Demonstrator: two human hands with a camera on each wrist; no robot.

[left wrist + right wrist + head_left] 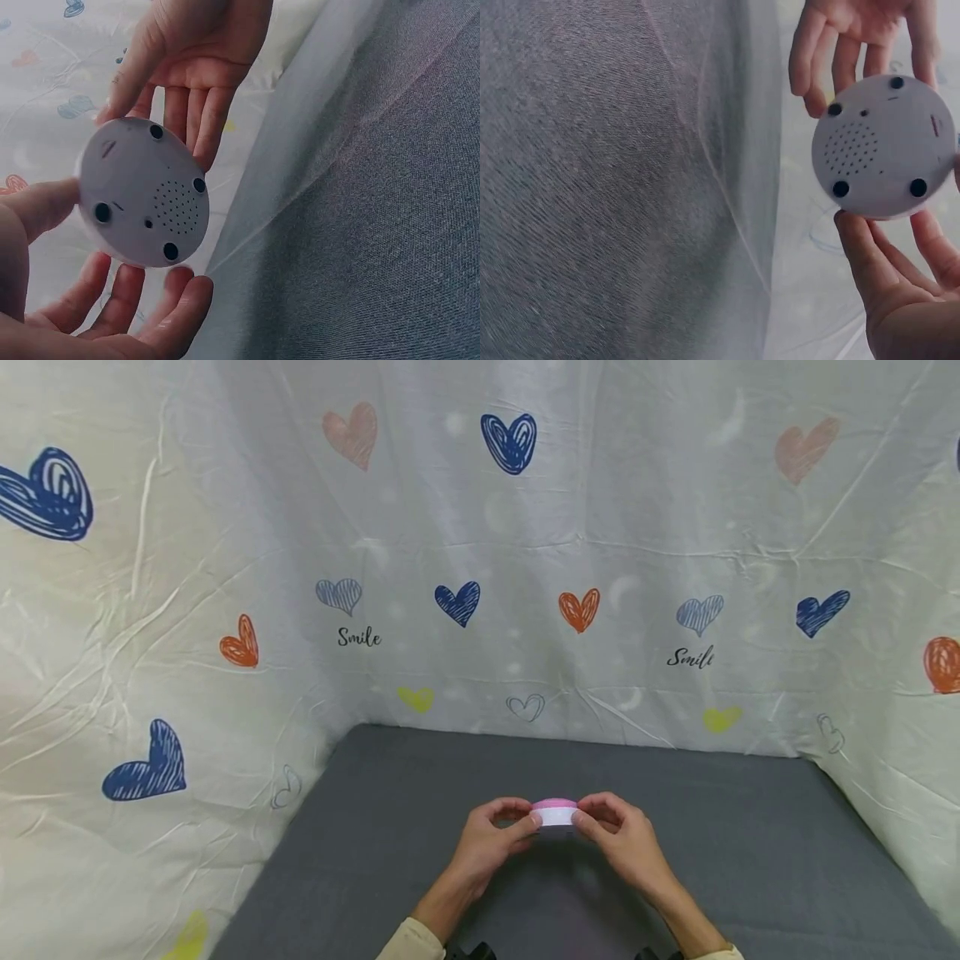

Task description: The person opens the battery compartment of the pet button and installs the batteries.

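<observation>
A round, flat white device [553,817] with a pink top is held up above the grey surface between both hands. My left hand [491,843] pinches its left edge with thumb and fingers, and my right hand [630,843] pinches the right edge. The underside of the device [142,199] faces the left wrist camera, showing a patch of small speaker holes and several dark round feet. In the right wrist view, the same underside of the device [885,146] is visible between the fingertips of both hands. The pink top is hidden from both wrist views.
A dark grey cloth-covered table [420,777] stretches below the hands. White curtains [525,527] printed with hearts and the word "Smile" hang along the back and both sides.
</observation>
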